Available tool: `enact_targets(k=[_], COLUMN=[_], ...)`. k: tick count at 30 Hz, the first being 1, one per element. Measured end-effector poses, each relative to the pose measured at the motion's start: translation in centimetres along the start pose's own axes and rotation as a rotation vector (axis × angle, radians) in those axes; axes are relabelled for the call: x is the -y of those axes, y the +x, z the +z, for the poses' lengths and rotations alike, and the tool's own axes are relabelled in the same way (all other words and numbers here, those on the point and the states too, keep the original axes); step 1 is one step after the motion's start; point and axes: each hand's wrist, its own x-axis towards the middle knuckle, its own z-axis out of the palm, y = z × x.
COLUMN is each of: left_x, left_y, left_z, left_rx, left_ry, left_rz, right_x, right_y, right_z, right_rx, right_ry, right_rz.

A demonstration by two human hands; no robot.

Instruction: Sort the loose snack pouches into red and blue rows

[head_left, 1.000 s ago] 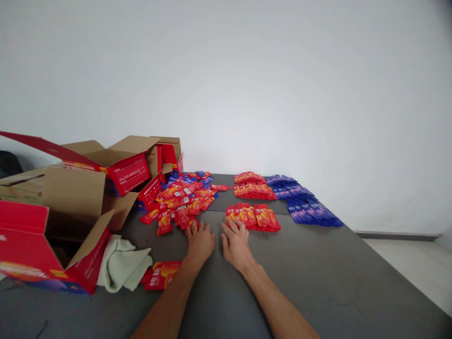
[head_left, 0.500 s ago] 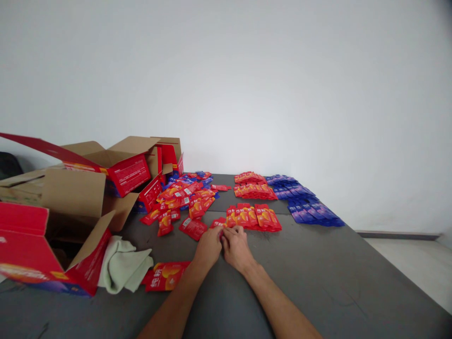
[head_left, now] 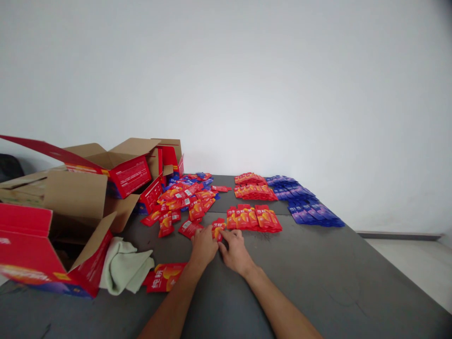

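Note:
My left hand and my right hand are close together over the table's middle, fingers bent around a red sachet with orange fruit printed on it. The left hand grips its left side; its fingertips are partly hidden. My right thumb and fingers close on its lower right edge. Just right of it is an overlapping row of red sachets. A dark red sachet, back side up, lies beside my left fingers. Another red sachet rests near my left forearm.
Open red cartons stand on the left, with a pale green cloth beside them. Behind my left hand is a loose heap of red and blue sachets. More red rows and blue rows lie at right on the grey table.
My left hand has shifted slightly left, so the hands are farther apart and more of the red sachet between them shows. The right hand has moved little.

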Motion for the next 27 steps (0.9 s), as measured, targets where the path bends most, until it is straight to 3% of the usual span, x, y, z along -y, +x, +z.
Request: enact_targets(k=[7,12,18,23,27], left_x=[1.6,1.2,0.3,-0.5,-0.9], left_y=[1.3,1.5,0.9,0.5,0.4], left_z=[1.0,1.1,0.2,-0.4,-1.0], left_rx=[-0.043,-0.093,0.139,0.216,0.092], left_ry=[-0.486,-0.705,-1.064,-1.116,-1.089], left_rz=[-0.028,-0.063,0.094,0.106,0.089], right_x=[-0.9,-1.6,-1.0,-0.6,-0.9], right_y=[0.4,1.1,1.3,1.0,0.9], right_z=[0.9,1.1,-0.4,-1.2,-1.2], right_rx=[-0.056,-0.191,-0.199,-0.219,-0.188], right_ry=[0.358,0.617,0.722,0.737,0.791], right_rz=[0.145,0.214,0.256,0.267,0.297])
